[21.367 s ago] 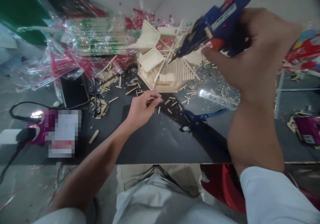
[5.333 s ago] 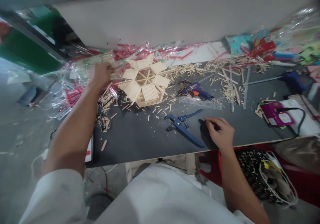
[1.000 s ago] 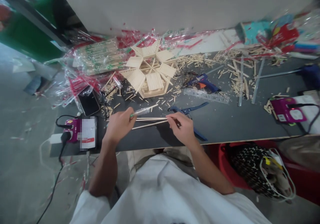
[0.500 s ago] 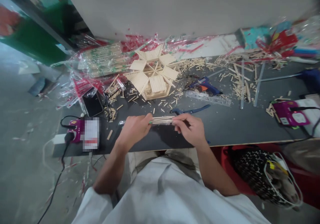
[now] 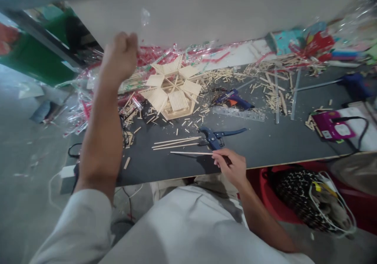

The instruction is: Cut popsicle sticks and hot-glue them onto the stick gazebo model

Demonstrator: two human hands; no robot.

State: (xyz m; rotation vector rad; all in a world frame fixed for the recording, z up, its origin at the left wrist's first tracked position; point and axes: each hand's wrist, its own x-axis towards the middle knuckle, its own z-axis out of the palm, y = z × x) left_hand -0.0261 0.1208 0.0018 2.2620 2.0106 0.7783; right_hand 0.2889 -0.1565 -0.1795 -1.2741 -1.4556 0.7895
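Observation:
My right hand (image 5: 231, 165) pinches the end of a thin wooden stick (image 5: 191, 153), which points left over the table's front part. Just beyond it, several like sticks (image 5: 167, 144) lie side by side on the dark tabletop. A blue hand cutter (image 5: 210, 136) rests open close to my right fingers. My left hand (image 5: 120, 57) is raised at the far left, its fingers curled closed; whatever is inside them is hidden. A scrap of clear plastic (image 5: 145, 17) appears in the air to its right, apart from the hand. Behind the sticks stands a star-shaped wooden stick model (image 5: 178, 101).
Two blue glue guns (image 5: 240, 99) (image 5: 356, 86), a clear ruler (image 5: 240, 113) and glue sticks (image 5: 277, 99) lie to the right. Short wood offcuts (image 5: 220, 75) and red plastic wrappers (image 5: 159, 52) are strewn along the back. A purple power box (image 5: 332, 125) sits at the right.
My left hand has let go of the stick bundle and swung up and left. Several sticks now lie on the table, and my right hand keeps one, slightly nearer to me.

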